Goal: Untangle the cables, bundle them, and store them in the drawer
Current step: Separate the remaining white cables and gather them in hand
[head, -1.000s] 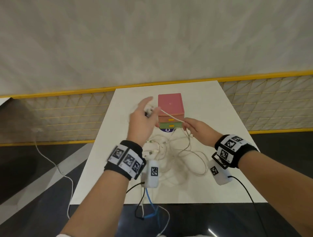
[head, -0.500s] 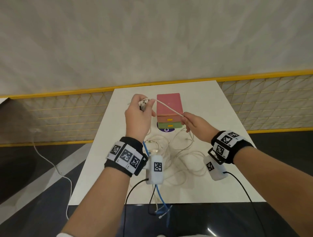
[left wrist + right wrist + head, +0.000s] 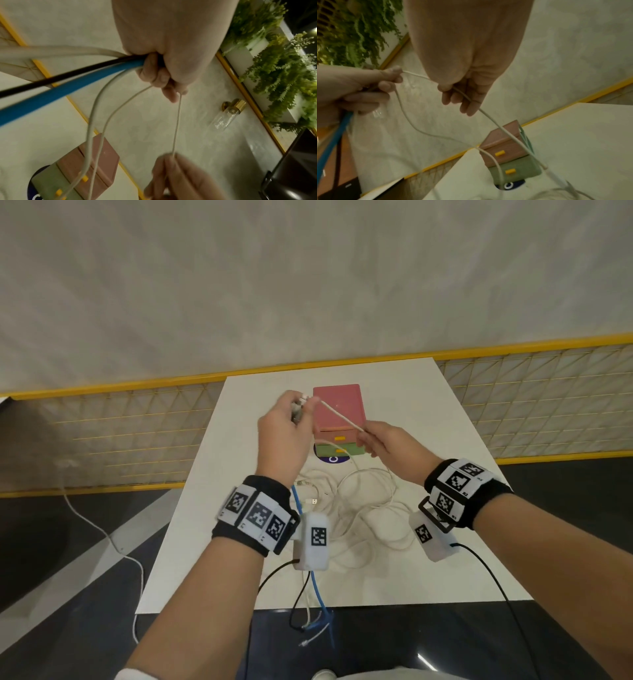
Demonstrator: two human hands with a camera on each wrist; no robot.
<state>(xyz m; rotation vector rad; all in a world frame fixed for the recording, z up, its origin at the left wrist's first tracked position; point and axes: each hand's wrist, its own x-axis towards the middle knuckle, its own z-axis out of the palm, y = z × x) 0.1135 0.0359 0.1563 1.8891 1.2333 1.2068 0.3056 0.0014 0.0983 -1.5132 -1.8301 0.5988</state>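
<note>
White table (image 3: 428, 419) against a pale wall, both hands raised above a cable tangle.

Left hand (image 3: 286, 436) is fisted, knuckles up, clenched round a bunch of cables: a blue cable (image 3: 51, 93), a black one (image 3: 51, 79) and pale ones run out of the fist in the left wrist view. Right hand (image 3: 387, 446) pinches a thin white cable (image 3: 339, 416) that stretches taut across to the left fingers (image 3: 169, 93); its other fingers hang loosely curled. Loose white cables (image 3: 363, 508) lie heaped on the table between the wrists, near the small drawer unit (image 3: 339, 419), pink over green, both drawers closed. Blue and black ends trail off the near table edge. Plug ends inside the left fist are hidden; the heap's loops can't be told apart.
</note>
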